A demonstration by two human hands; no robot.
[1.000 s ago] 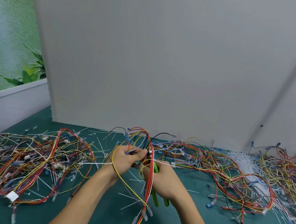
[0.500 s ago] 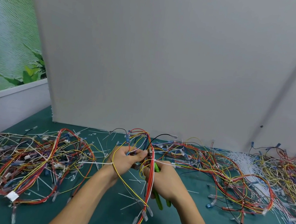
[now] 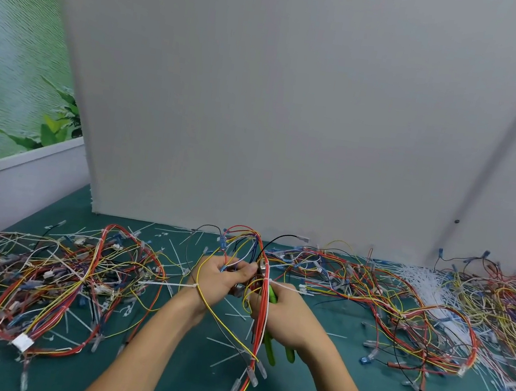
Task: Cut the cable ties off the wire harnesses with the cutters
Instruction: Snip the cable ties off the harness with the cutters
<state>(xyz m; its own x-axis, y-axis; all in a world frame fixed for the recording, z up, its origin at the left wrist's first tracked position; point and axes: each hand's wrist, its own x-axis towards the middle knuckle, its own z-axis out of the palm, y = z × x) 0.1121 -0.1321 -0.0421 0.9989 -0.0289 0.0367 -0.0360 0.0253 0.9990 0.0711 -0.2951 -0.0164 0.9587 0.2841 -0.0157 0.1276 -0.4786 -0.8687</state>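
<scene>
Forearms (image 3: 159, 334) rising from the bottom edge, left hand (image 3: 220, 281) at lower centre, fingers curled pinching a looped red, yellow and white wire harness (image 3: 259, 323), right hand (image 3: 289, 320) beside it, fingers wrapped round green-handled cutters (image 3: 270, 353), white plastic cable tie (image 3: 285, 286) on the bundle between them

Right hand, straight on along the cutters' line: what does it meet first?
Probably the red wires of the held harness, by the white cable tie; the left hand lies just beyond. The cutters hide their tips, so depth is unclear.
</scene>
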